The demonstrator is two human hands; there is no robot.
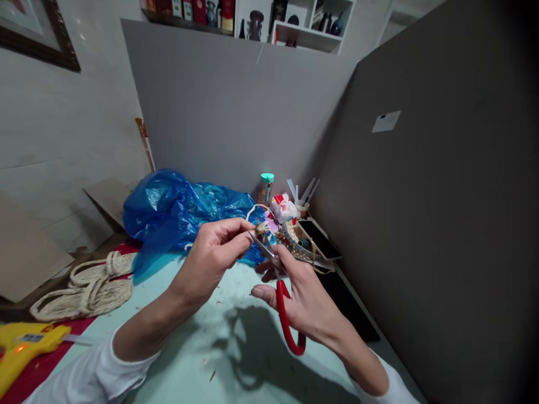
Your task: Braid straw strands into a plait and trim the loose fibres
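Pinched between the thumb and finger of my left hand (221,247) is a small straw-coloured piece (261,229) with frayed ends; its exact kind is too small to make out. A thin pale cord (255,209) loops up behind it. My right hand (301,286) holds a pair of scissors (284,320) with red handles. Their metal blades point up and left, right at the frayed piece beside my left fingertips. Both hands are raised above the pale green table (227,348), where their shadow falls.
A crumpled blue plastic bag (168,207) lies behind my left hand. Bundles of braided rope (92,292) and a yellow glue gun (29,348) are at left. Farther right sit a basket (292,233), a phone-like dark slab (318,238) and a cup of sticks (302,207). Grey panels stand behind.
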